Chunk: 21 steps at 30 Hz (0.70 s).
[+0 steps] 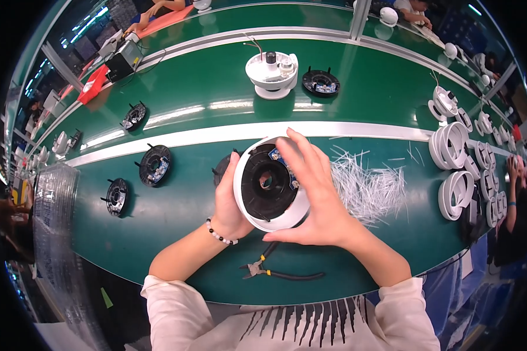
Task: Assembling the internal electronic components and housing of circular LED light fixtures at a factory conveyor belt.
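Note:
Above the near part of the green table, I hold a round white plastic housing (282,221) between both hands. Inside it sits a black round plate (256,196) with a hole in its middle and small blue circuit boards along its right edge. My left hand (228,206) wraps the housing's left side, wearing a bead bracelet. My right hand (321,202) grips from the right, fingers over the top edge by the blue boards and thumb low. Partly hidden behind my left hand is another dark round part (221,169). Below lie cutting pliers (262,269) with black and yellow handles.
Loose white plastic strips (369,187) are piled right of my hands. Black plates with boards (155,165) lie to the left. Stacked white rings (449,146) stand at the right. Beyond the white rail, a white camera-like unit (271,73) stands beside another black plate (321,83). People work farther off.

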### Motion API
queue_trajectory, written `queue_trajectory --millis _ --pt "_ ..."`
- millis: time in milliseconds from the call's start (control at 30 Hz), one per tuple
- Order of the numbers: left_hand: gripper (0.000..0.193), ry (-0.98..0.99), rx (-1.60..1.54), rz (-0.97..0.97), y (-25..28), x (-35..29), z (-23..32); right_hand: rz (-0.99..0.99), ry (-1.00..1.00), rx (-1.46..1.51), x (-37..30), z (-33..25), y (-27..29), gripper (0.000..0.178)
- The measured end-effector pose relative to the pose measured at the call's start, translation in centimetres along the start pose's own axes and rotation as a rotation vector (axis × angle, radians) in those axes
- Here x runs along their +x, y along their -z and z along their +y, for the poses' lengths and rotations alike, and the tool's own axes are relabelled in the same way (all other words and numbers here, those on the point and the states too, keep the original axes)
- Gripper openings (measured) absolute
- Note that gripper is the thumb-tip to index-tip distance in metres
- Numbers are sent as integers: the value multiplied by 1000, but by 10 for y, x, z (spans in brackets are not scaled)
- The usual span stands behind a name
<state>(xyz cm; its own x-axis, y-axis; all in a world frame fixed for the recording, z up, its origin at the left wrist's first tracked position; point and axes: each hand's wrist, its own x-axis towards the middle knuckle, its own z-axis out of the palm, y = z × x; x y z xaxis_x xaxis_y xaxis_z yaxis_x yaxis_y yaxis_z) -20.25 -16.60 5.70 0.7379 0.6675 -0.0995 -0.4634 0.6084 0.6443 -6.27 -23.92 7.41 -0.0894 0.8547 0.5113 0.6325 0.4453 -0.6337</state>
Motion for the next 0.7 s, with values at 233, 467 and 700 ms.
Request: queue_trajectory --millis 233,467,700 --pt "87 114 -71 -355 -6 -1 1 34 -56 -163 -7 -22 18 113" --pt "73 165 -40 -374 -8 -12 9 -63 6 -232 -11 -36 19 110" --pt "53 64 -22 -239 -15 -21 8 235 -38 -207 -20 -30 -16 118"
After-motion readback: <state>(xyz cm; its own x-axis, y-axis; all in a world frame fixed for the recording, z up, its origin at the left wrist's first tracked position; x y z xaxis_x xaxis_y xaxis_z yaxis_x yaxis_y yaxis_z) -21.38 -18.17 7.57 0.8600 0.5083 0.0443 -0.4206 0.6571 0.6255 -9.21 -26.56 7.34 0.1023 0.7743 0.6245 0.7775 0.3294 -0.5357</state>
